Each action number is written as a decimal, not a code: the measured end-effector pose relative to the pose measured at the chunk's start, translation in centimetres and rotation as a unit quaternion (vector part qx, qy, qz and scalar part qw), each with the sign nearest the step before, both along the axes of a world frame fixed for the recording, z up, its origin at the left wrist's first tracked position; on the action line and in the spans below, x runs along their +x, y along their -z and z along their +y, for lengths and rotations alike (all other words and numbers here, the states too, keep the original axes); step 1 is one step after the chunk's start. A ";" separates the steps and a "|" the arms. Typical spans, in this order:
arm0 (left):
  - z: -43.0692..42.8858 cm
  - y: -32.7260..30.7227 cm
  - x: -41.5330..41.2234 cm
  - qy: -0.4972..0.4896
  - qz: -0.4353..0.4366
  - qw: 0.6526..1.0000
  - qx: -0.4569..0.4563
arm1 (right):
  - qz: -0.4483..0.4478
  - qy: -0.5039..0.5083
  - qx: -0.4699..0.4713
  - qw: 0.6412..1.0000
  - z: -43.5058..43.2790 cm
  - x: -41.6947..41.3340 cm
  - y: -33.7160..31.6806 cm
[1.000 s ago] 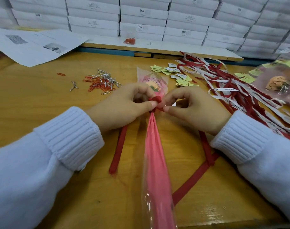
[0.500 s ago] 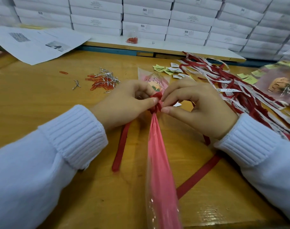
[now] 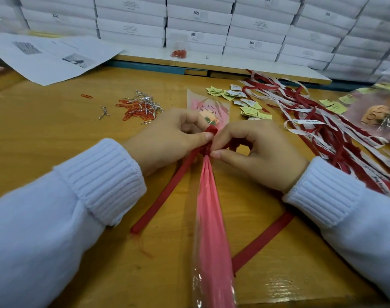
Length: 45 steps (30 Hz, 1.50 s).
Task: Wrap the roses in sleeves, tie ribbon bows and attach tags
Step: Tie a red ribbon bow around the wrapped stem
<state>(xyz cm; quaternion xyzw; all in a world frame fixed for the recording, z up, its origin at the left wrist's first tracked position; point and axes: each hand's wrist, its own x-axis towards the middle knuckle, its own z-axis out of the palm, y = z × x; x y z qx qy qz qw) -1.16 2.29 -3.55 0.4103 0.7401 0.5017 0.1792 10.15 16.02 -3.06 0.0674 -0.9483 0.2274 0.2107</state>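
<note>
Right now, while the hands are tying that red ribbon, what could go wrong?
1. The left hand and right hand only pinch the red ribbon at the half-made knot; a slip might let it loosen.
2. Pulling hard might crumple or tear the thin sleeve gathered under the knot.
3. The ribbon's left tail looks frayed at its end, so it may unravel further.
</note>
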 end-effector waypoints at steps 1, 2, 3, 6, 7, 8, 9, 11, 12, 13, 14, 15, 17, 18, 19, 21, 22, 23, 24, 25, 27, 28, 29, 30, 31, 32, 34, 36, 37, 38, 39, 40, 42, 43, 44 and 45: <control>0.0 0.0 0.0 0.004 -0.005 1.000 0.000 | 0.002 0.013 -0.004 1.000 -0.1 0.0 0.1; -0.1 -0.1 0.1 0.008 -0.011 1.000 0.000 | 0.006 0.030 -0.011 0.999 -0.2 -0.1 0.2; -0.1 -0.1 0.1 0.010 -0.018 1.000 0.001 | 0.013 0.049 -0.024 0.998 -0.4 -0.2 0.4; 0.0 -0.1 0.1 0.008 -0.029 1.000 -0.001 | 0.005 0.101 -0.105 0.989 -0.8 -0.4 0.8; 0.0 0.0 0.1 0.004 -0.029 1.000 -0.002 | -0.008 0.111 -0.143 0.984 -0.9 -0.5 0.8; 0.1 0.0 0.1 0.002 -0.032 0.999 0.000 | -0.016 0.117 -0.177 0.977 -0.9 -0.5 0.9; 0.2 0.1 0.1 0.001 -0.035 0.999 0.002 | -0.018 0.121 -0.207 0.971 -0.9 -0.6 1.0; 0.3 0.1 0.2 0.002 -0.035 0.999 0.005 | -0.014 0.119 -0.251 0.960 -0.8 -0.5 0.9; 0.3 0.1 0.3 0.001 -0.034 0.999 0.005 | -0.015 0.116 -0.263 0.958 -0.8 -0.5 0.9; 0.3 0.1 0.3 -0.001 -0.034 0.999 0.005 | -0.018 0.113 -0.267 0.957 -0.8 -0.5 0.8; 0.3 0.1 0.3 -0.005 -0.036 0.999 0.006 | -0.024 0.112 -0.263 0.958 -0.8 -0.5 0.7; 0.2 0.1 0.3 -0.008 -0.040 0.999 0.008 | -0.030 0.113 -0.256 0.960 -0.8 -0.5 0.7; 0.2 0.0 0.2 -0.011 -0.047 0.999 0.013 | -0.045 0.113 -0.258 0.958 -0.7 -0.5 0.5; 0.2 0.0 0.2 -0.011 -0.049 0.999 0.013 | -0.054 0.109 -0.268 0.956 -0.7 -0.5 0.5; 0.2 0.0 0.2 -0.010 -0.049 0.999 0.011 | -0.062 0.108 -0.271 0.954 -0.7 -0.4 0.5; 0.2 0.1 0.3 -0.010 -0.045 0.999 0.006 | -0.065 0.122 -0.253 0.957 -0.9 -0.5 0.6; 0.3 0.1 0.3 -0.011 -0.045 0.999 0.005 | -0.060 0.133 -0.243 0.959 -0.9 -0.5 0.6; 0.3 0.1 0.3 -0.011 -0.046 0.999 0.003 | -0.053 0.143 -0.233 0.960 -0.9 -0.6 0.7; 0.4 0.2 0.3 -0.010 -0.045 0.999 0.000 | -0.046 0.150 -0.226 0.961 -0.8 -0.6 0.7; 0.4 0.1 0.3 -0.008 -0.044 0.999 -0.002 | -0.043 0.155 -0.222 0.962 -0.8 -0.6 0.7; 0.3 0.1 0.4 -0.007 -0.040 0.999 -0.004 | -0.041 0.161 -0.219 0.962 -0.8 -0.7 0.8; 0.3 0.1 0.4 -0.007 -0.039 0.999 -0.003 | -0.043 0.163 -0.216 0.962 -0.8 -0.7 0.9; 0.3 0.1 0.4 -0.005 -0.037 0.999 -0.002 | -0.048 0.163 -0.213 0.962 -0.8 -0.7 0.9; 0.3 0.1 0.5 -0.003 -0.034 0.999 -0.002 | -0.057 0.157 -0.210 0.963 -0.8 -0.8 0.9; 0.3 0.1 0.6 0.000 -0.029 1.000 -0.002 | -0.068 0.147 -0.206 0.965 -0.8 -0.8 0.9; 0.3 0.1 0.7 0.002 -0.027 1.000 -0.001 | -0.078 0.137 -0.201 0.967 -0.8 -0.8 1.0; 0.3 0.1 0.7 0.002 -0.025 1.000 0.006 | -0.085 0.129 -0.192 0.969 -0.8 -0.8 1.0; 0.3 0.1 0.7 0.003 -0.022 1.000 0.011 | -0.088 0.133 -0.193 0.968 -0.7 -0.8 1.0; 0.3 0.1 0.6 0.002 -0.023 1.000 0.013 | -0.092 0.137 -0.195 0.967 -0.6 -0.8 1.1; 0.3 0.1 0.6 0.000 -0.027 1.000 0.015 | -0.097 0.140 -0.194 0.966 -0.6 -0.9 1.1; 0.3 0.1 0.5 -0.002 -0.034 0.999 0.017 | -0.102 0.142 -0.193 0.965 -0.6 -0.9 1.1; 0.3 0.1 0.6 -0.004 -0.042 0.999 0.018 | -0.106 0.144 -0.192 0.965 -0.7 -0.9 1.1; 0.4 0.1 0.8 -0.009 -0.061 0.998 0.024 | -0.110 0.147 -0.193 0.964 -0.7 -1.0 1.2; 0.5 0.1 0.8 -0.014 -0.073 0.997 0.029 | -0.112 0.150 -0.196 0.963 -0.6 -1.0 1.2; 0.6 0.1 0.9 -0.020 -0.084 0.996 0.032 | -0.113 0.153 -0.199 0.961 -0.6 -1.0 1.3; 0.6 0.1 0.9 -0.023 -0.091 0.995 0.030 | -0.114 0.157 -0.202 0.960 -0.5 -1.0 1.3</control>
